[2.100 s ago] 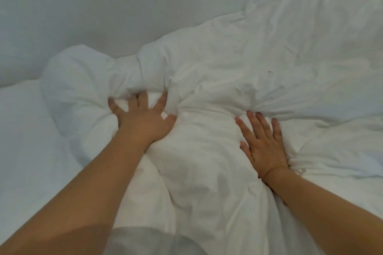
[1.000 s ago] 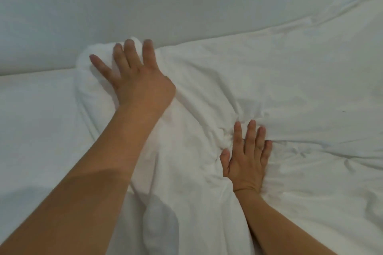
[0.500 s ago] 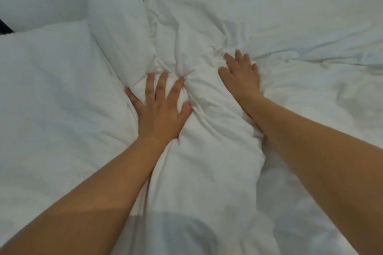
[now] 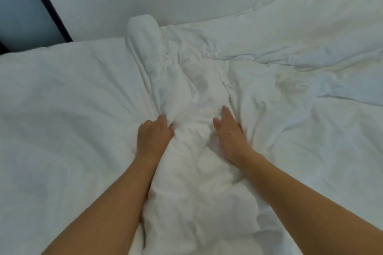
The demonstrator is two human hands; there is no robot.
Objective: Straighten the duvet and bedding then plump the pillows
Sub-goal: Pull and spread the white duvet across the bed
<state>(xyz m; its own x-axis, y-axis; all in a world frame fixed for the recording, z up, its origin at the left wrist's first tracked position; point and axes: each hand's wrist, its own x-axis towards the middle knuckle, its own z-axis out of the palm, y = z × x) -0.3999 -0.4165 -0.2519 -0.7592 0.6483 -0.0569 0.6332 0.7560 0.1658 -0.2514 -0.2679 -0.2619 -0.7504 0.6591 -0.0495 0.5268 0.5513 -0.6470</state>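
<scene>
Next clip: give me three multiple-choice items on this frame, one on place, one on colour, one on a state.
1. Where is the bunched duvet ridge?
A. between both hands
B. left of both hands
C. off the bed

2. What colour is the duvet?
A. blue
B. white
C. striped

3. How does the right hand lie?
A. fist in the air
B. gripping a pillow
C. fingers straight, against the ridge

Key: 1 A, the left hand and right hand flank the ridge; 2 B, all the bedding is white; 3 C, its fingers lie extended along the fabric.
</scene>
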